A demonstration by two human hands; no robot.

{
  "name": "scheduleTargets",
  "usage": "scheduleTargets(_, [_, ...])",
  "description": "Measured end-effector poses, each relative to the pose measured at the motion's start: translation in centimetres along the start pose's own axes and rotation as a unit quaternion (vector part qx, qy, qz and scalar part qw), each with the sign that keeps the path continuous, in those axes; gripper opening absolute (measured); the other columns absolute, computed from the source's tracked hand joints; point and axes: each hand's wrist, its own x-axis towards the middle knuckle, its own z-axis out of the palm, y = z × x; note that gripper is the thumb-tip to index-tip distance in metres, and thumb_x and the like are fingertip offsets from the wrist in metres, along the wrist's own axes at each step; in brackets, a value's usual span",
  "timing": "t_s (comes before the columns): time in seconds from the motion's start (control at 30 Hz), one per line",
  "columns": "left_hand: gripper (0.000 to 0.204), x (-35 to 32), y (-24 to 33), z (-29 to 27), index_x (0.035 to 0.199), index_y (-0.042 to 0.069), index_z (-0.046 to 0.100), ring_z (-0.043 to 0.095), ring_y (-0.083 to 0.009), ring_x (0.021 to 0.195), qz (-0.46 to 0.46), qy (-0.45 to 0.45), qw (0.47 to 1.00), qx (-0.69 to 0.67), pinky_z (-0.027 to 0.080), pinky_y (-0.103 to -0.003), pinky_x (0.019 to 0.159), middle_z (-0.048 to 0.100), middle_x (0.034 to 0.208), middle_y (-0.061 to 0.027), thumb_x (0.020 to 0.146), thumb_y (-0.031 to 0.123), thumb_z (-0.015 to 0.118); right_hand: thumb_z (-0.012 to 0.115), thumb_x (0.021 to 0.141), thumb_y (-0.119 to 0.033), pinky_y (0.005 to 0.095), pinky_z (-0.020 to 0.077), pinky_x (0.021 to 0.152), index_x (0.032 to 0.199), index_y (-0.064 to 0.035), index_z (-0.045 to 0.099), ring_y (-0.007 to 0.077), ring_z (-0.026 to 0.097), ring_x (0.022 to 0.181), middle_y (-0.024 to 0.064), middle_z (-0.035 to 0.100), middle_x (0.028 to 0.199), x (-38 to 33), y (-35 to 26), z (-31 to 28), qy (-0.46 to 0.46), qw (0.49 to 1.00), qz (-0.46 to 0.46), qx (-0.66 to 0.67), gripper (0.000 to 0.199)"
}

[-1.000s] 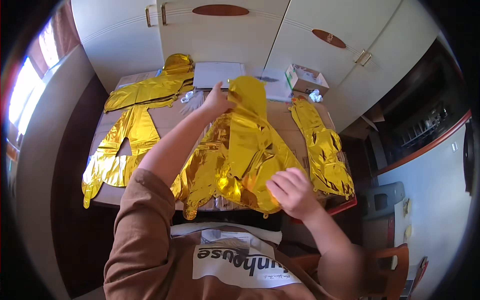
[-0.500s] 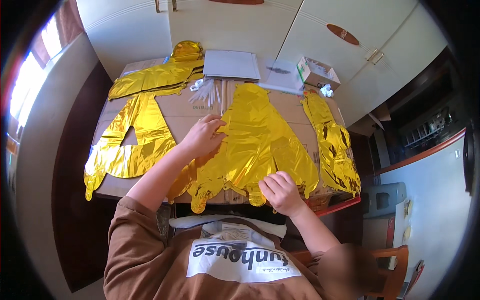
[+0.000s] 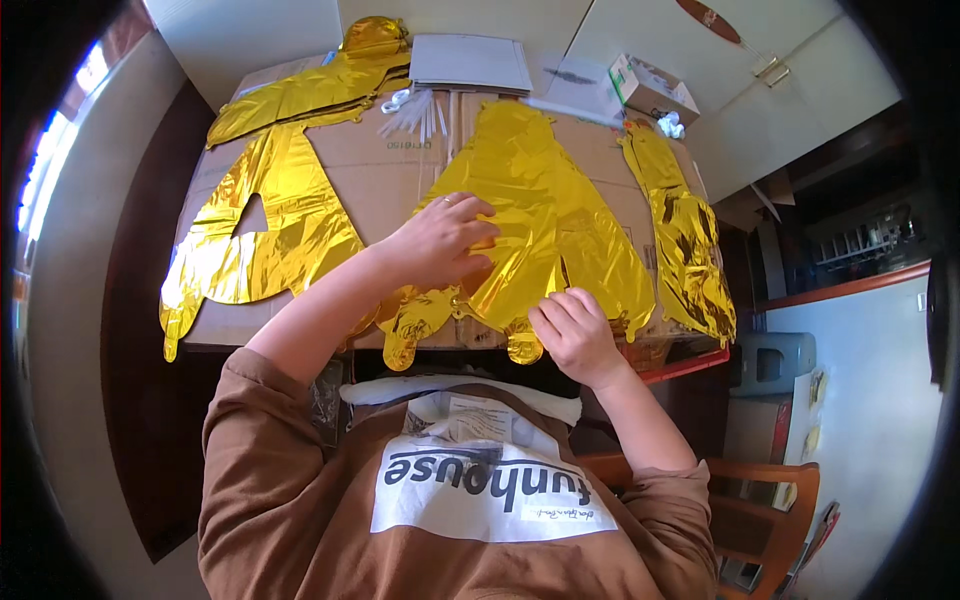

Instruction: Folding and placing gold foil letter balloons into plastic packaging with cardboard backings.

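In front of me a large, flat gold foil balloon [image 3: 530,190] lies on a cardboard-covered table [image 3: 385,180], wide at its near edge and narrow at the far end. My left hand [image 3: 445,238] rests on its left side, fingers spread and slightly bent over the foil. At the near edge, beside a slit in the foil, my right hand [image 3: 577,336] is closed in a pinch on the balloon. Rounded tabs of foil hang over the table's near edge between my arms. To the left lies a gold A-shaped foil balloon [image 3: 300,225] with a triangular hole.
Another flat gold balloon [image 3: 300,95] lies at the far left, and a narrow one [image 3: 685,230] at the right. Clear straws [image 3: 420,115], a white stack of sheets [image 3: 468,65], a tissue box [image 3: 653,88] and crumpled tissue [image 3: 671,125] sit along the back. A wooden chair [image 3: 800,520] stands right.
The view has tilted, so the table sits higher in it. My left hand has slid right, farther onto the middle balloon. The right hand stays pinched at the near edge.
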Motion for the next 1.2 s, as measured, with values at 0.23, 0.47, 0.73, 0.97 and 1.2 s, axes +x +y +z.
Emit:
scheduleTargets(0.23, [0.039,-0.8,-0.2,1.8,0.116,0.007,0.067,0.055,-0.0357,0.118,0.021,0.006,1.0,-0.001,0.045,-0.046,0.102,0.058,0.125,-0.0148,0.081,0.023,0.077,0.062,0.083,-0.013,0.043,0.0486,0.095,0.1,-0.001,0.066,0.0264,0.061,0.1,0.0102,0.065,0.097,-0.8,-0.8,0.0,-0.022,1.0,0.016,0.003,0.022])
scheduleTargets(0.47, [0.043,-1.1,-0.6,2.4,0.118,0.006,0.065,0.054,-0.0375,0.118,0.025,0.026,0.999,-0.019,0.045,-0.046,0.101,0.057,0.124,-0.0165,0.077,0.018,0.076,0.07,0.077,-0.023,0.0476,0.0454,0.098,0.108,-0.0023,0.068,0.0301,0.061,0.105,0.0116,0.065,0.111,-1.7,-1.7,-1.6,-0.037,0.996,0.08,0.028,0.038])
scheduleTargets(0.73, [0.045,-1.2,0.4,2.1,0.119,0.005,0.065,0.053,-0.0382,0.119,-0.006,0.011,1.0,-0.003,0.044,-0.047,0.102,0.058,0.124,-0.0162,0.077,0.018,0.076,0.075,0.081,-0.016,0.0369,0.0516,0.071,0.093,-0.0022,0.067,0.0267,0.066,0.078,0.0097,0.066,0.087,-10.1,-5.5,-2.9,0.148,0.856,0.474,0.14,0.02])
scheduleTargets(0.97, [0.045,-1.0,0.6,2.2,0.119,0.004,0.065,0.053,-0.0388,0.119,-0.007,0.008,1.0,0.001,0.044,-0.047,0.103,0.059,0.124,-0.0171,0.077,0.018,0.076,0.071,0.093,-0.039,0.033,0.0526,0.08,0.117,-0.0041,0.064,0.0238,0.07,0.092,0.0121,0.07,0.106,-9.3,-6.5,1.8,0.208,0.303,0.649,0.666,0.043])
scheduleTargets(1.2, [0.047,-1.1,0.6,2.0,0.122,0.005,0.064,0.053,-0.0391,0.121,-0.006,-0.003,1.0,-0.003,0.043,-0.047,0.103,0.057,0.128,-0.0172,0.079,0.019,0.076,0.075,0.089,-0.018,0.0276,0.0587,0.058,0.107,0.0028,0.067,0.0161,0.069,0.064,0.0088,0.071,0.088,-7.1,-6.2,1.9,0.23,0.366,0.68,0.592,0.029])
